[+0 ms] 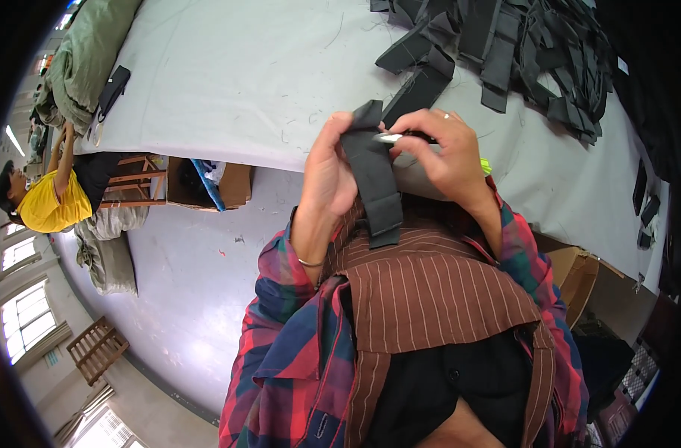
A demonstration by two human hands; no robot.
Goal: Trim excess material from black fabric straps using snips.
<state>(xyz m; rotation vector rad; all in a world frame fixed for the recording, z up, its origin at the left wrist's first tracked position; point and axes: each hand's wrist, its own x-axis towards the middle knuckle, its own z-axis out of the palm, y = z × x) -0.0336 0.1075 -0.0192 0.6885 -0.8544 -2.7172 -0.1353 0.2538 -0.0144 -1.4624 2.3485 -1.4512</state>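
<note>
My left hand [329, 168] grips a black fabric strap [376, 179] that hangs down over my brown striped apron. My right hand [445, 149] holds a silver marker pen [391, 138] with its tip against the strap near its upper end. Both hands are at the near edge of the white table [228, 82]. A second black strap [422, 86] lies on the table just beyond my hands.
A heap of black straps [519, 52] covers the table's far right. A green cloth bundle [83, 60] and a dark pouch [114, 86] lie at the left end. A person in a yellow shirt [49, 201] sits left; cardboard boxes [228, 183] stand underneath.
</note>
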